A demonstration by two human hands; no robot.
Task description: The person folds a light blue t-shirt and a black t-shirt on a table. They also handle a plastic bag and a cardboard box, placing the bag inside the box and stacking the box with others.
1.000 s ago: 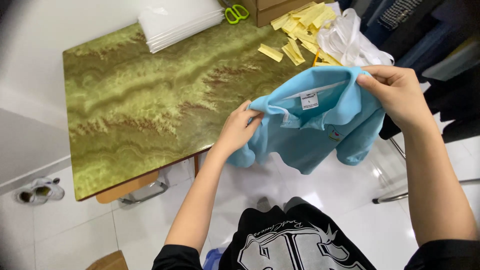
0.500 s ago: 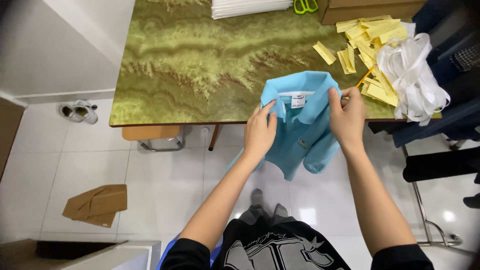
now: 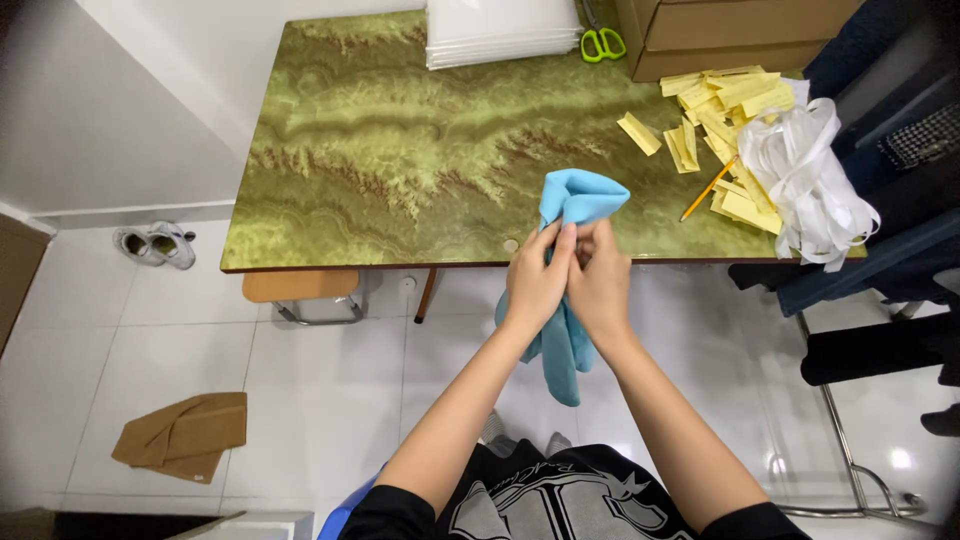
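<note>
We grasp the light blue shirt with both hands pressed together, our left hand and right hand pinching one bunched fold at the near edge of the green marbled bench. Its top lies on the bench; its tail hangs toward the floor. With so narrow a grip, the hanging weight could drag the fold loose. Swinging it right could sweep the pencil and yellow paper strips off.

Bare forearms, black short-sleeved tee, white graphic print, perhaps lettering, on chest
</note>
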